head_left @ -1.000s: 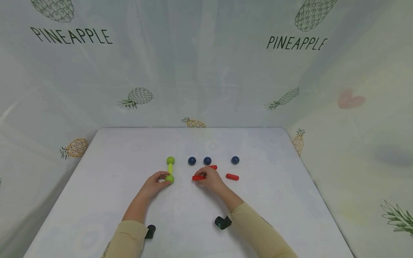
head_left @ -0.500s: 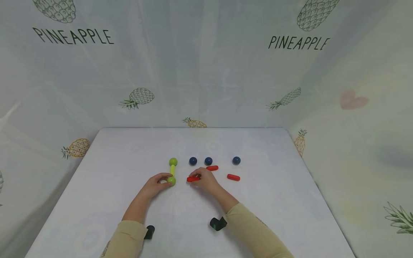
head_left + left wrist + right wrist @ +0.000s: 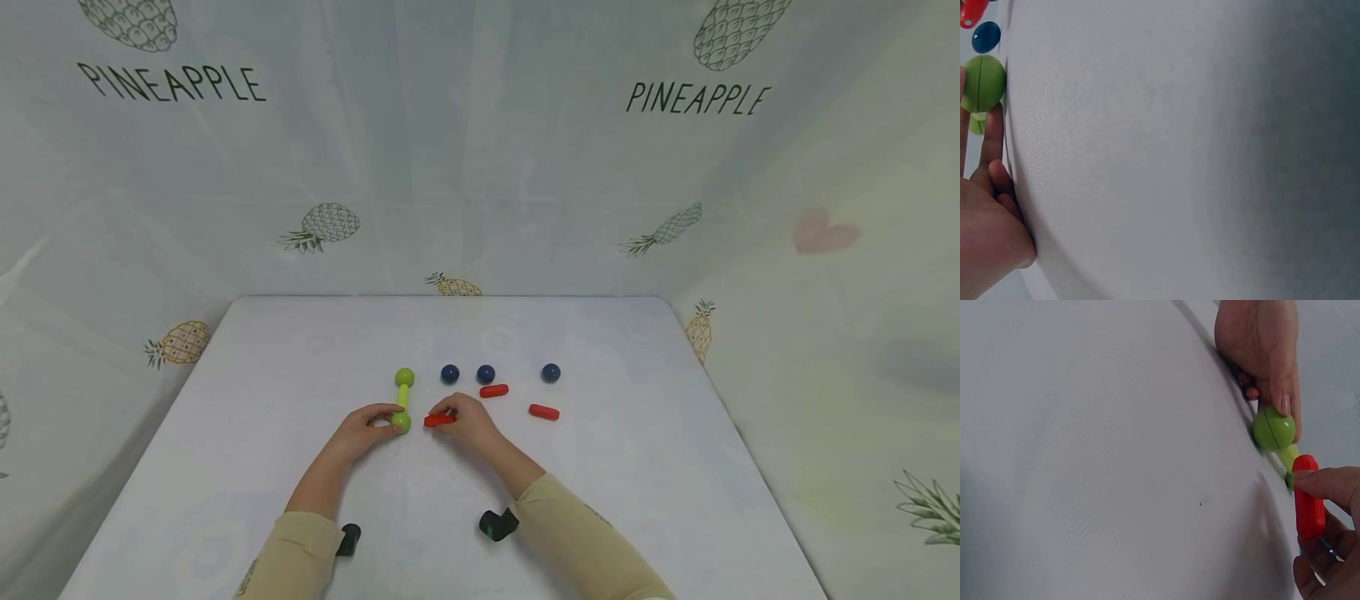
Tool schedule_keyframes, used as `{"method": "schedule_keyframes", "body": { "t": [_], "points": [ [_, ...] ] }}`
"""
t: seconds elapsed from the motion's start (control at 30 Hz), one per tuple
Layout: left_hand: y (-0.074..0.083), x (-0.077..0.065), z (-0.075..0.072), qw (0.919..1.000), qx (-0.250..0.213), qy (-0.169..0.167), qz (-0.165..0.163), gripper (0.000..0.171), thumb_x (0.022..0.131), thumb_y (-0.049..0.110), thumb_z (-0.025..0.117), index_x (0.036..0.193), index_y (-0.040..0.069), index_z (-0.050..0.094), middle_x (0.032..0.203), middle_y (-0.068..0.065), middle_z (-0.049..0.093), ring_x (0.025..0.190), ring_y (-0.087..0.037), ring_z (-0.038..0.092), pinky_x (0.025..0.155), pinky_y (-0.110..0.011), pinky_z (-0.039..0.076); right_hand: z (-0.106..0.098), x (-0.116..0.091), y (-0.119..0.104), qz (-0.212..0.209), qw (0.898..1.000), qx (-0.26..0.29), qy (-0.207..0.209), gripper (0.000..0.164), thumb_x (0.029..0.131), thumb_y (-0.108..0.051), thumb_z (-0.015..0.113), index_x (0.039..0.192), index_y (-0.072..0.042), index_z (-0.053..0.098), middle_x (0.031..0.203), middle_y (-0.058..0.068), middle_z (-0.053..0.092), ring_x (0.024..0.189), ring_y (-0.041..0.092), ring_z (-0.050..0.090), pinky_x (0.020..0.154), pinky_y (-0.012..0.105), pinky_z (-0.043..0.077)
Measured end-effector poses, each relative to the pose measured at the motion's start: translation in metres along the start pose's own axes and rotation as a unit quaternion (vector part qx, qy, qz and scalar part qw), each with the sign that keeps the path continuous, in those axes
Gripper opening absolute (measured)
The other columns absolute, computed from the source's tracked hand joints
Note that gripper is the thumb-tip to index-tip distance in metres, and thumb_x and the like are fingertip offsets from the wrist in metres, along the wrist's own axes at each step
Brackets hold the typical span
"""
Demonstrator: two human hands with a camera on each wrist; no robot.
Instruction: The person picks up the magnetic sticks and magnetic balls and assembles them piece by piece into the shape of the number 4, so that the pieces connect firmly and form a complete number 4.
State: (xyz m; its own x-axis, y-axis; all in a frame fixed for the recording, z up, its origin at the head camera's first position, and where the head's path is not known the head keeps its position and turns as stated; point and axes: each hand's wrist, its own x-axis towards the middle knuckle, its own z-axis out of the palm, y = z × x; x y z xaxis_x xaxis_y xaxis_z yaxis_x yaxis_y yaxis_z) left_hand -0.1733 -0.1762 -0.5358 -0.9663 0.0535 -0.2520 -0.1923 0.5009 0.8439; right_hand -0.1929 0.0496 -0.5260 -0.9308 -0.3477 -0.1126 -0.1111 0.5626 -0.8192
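Two green balls joined by a yellow-green rod form a dumbbell shape, its near ball [image 3: 401, 423] between the thumb and fingers of my left hand [image 3: 363, 433]. The far green ball [image 3: 405, 377] lies toward the back of the table. My right hand [image 3: 471, 423] pinches a short red rod [image 3: 1309, 499] between thumb and fingers, just right of the near green ball. In the left wrist view, the green ball [image 3: 984, 84] shows a seam, with the tip of the red rod [image 3: 971, 12] beyond it.
Behind my hands lie three dark blue balls, the left one [image 3: 450, 374], the middle one [image 3: 486, 374] and the right one [image 3: 551, 372]. Two more red rods rest nearby, one [image 3: 494, 391] by the middle ball and one [image 3: 543, 412] farther right. The white table [image 3: 300, 350] meets a pineapple-print cloth [image 3: 420, 167].
My right hand has moved left and slightly nearer with the red rod, toward the near green ball. My left hand keeps its hold and has barely shifted.
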Motion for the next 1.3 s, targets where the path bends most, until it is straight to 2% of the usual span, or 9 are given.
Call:
{"method": "schedule_keyframes", "body": {
  "t": [0.17,0.67,0.83,1.13,1.3],
  "points": [
    [0.001,-0.001,0.000,1.0000,-0.005,0.001,0.001,0.035,0.082,0.019,0.080,0.115,0.009,0.072,0.100,-0.004,0.065,0.091,-0.022,0.047,0.075,-0.033,0.035,0.003,0.001,-0.001,-0.001,1.000,-0.007,0.001,0.019,0.082,-0.009,0.078,0.100,-0.015,0.074,0.091,-0.009,0.061,0.084,0.014,0.054,0.075,0.025,0.049],
    [-0.002,0.003,0.001,0.9998,-0.014,-0.005,-0.017,0.035,0.079,0.022,0.082,0.112,0.013,0.074,0.098,-0.001,0.067,0.098,-0.023,0.051,0.079,-0.034,0.037,0.012,0.005,0.002,-0.016,0.999,-0.032,-0.005,0.019,0.082,-0.008,0.078,0.098,-0.017,0.075,0.090,-0.010,0.061,0.082,0.011,0.054,0.075,0.024,0.048],
    [-0.003,0.004,0.001,0.9998,-0.013,-0.005,-0.014,0.035,0.079,0.022,0.082,0.113,0.013,0.073,0.098,-0.001,0.067,0.099,-0.023,0.051,0.080,-0.034,0.038,0.013,0.006,0.000,-0.011,1.000,-0.026,-0.006,0.019,0.082,-0.007,0.078,0.097,-0.017,0.075,0.089,-0.010,0.062,0.082,0.010,0.054,0.076,0.024,0.049],
    [-0.002,0.001,0.000,0.9997,-0.021,-0.007,-0.011,0.035,0.080,0.020,0.082,0.112,0.010,0.073,0.098,-0.003,0.067,0.103,-0.025,0.051,0.082,-0.035,0.039,0.015,0.010,-0.002,-0.015,0.999,-0.045,-0.011,0.018,0.082,-0.008,0.078,0.097,-0.016,0.075,0.088,-0.010,0.062,0.082,0.010,0.054,0.075,0.023,0.049],
    [-0.002,0.000,-0.001,0.9992,-0.039,-0.012,-0.001,0.035,0.080,0.017,0.081,0.113,0.007,0.072,0.097,-0.004,0.067,0.104,-0.024,0.052,0.087,-0.035,0.039,0.017,0.011,-0.007,-0.003,0.998,-0.056,-0.019,0.017,0.082,-0.009,0.078,0.097,-0.016,0.076,0.086,-0.009,0.061,0.080,0.011,0.054,0.074,0.024,0.048]
  ]
}}
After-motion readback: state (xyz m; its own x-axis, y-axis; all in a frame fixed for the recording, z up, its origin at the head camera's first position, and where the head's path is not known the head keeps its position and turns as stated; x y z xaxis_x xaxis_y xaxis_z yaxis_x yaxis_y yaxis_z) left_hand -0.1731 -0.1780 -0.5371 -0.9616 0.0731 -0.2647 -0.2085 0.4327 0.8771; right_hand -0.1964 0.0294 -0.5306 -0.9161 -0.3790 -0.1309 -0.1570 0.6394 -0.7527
